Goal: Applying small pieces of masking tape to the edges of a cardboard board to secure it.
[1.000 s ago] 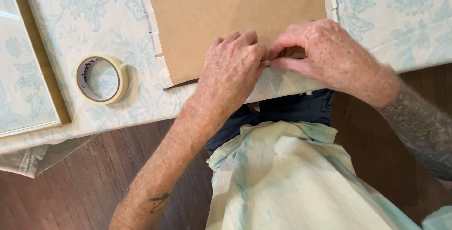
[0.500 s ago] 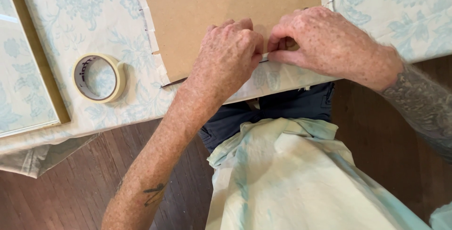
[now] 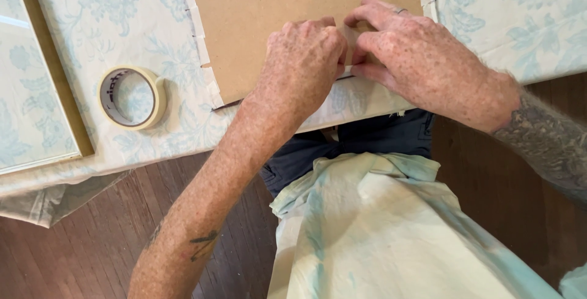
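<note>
A brown cardboard sheet (image 3: 269, 11) lies flat on pale floral fabric (image 3: 110, 24) that covers the table. Strips of pale tape (image 3: 197, 24) run along the sheet's left and right edges. My left hand (image 3: 302, 60) rests knuckles-up on the sheet's near edge, fingers curled down onto it. My right hand (image 3: 416, 54) presses beside it, fingertips meeting the left hand's at the same edge. What lies under the fingertips is hidden.
A roll of cream masking tape (image 3: 131, 97) lies on the fabric left of the sheet. A wooden-framed fabric panel (image 3: 36, 91) sits at the far left. More floral fabric (image 3: 379, 238) drapes over my lap above a dark wood floor (image 3: 79, 256).
Both hands stay pressed together at the sheet's near edge, with only small shifts of the fingers. The view has drifted slightly.
</note>
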